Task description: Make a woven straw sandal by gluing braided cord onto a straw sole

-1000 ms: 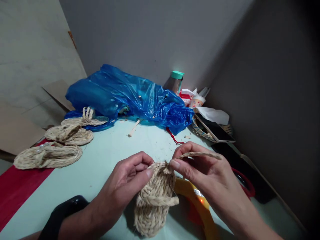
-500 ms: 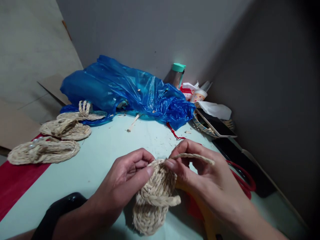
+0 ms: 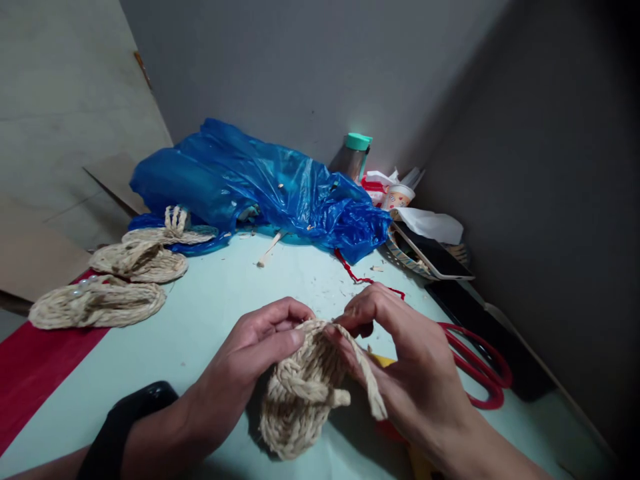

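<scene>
A small woven straw sandal lies between my hands over the pale green table. My left hand is closed on the sandal's upper rim, thumb pressed along the weave. My right hand pinches a loose braided straw strand at the sandal's top edge; the strand hangs down over my palm. A black band sits on my left wrist.
Several finished straw sandals lie at the left on a red strip. A crumpled blue plastic bag fills the back. A green-capped bottle, a cup, a phone and red-handled scissors crowd the right.
The braided strand, held out sideways to the right before, now hangs down over my right palm. My right hand has turned inward; the yellow object under it is mostly covered.
</scene>
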A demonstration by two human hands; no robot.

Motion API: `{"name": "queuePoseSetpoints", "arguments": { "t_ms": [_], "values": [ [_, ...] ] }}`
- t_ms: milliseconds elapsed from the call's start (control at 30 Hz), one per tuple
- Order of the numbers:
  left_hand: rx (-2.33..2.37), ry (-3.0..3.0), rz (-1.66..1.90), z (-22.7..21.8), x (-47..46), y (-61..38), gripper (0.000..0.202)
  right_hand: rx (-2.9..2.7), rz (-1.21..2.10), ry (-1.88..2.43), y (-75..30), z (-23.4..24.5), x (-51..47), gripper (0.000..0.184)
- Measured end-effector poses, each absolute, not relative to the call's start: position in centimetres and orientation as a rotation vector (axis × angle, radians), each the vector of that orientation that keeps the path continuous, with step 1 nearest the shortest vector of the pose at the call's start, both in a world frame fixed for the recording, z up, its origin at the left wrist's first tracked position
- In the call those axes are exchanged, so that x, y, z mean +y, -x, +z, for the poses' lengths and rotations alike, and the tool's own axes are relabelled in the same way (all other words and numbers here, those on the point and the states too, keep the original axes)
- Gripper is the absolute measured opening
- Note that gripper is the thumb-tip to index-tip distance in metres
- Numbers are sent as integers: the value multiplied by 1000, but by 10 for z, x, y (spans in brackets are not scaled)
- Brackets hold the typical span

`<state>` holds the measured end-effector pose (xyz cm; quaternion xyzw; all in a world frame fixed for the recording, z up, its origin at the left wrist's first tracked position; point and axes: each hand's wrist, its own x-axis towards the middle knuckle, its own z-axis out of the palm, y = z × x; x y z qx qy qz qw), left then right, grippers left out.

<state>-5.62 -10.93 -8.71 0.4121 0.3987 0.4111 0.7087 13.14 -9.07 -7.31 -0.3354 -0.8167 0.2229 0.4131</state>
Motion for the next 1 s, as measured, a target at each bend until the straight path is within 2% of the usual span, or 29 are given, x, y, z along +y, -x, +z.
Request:
{"name": "queuePoseSetpoints", "arguments": {
  "t_ms": [267, 700, 1000],
  "values": [
    [871, -997, 909, -86, -109, 56, 16, -2054, 520, 826, -131, -78, -89, 15],
    [949, -1028, 878, -91, -111, 55, 10, -2128, 413, 681, -127, -78, -94, 12],
    [1031, -1108, 859, -89, -111, 56, 10, -2189, 481, 727, -126, -71, -95, 11]
  ]
}}
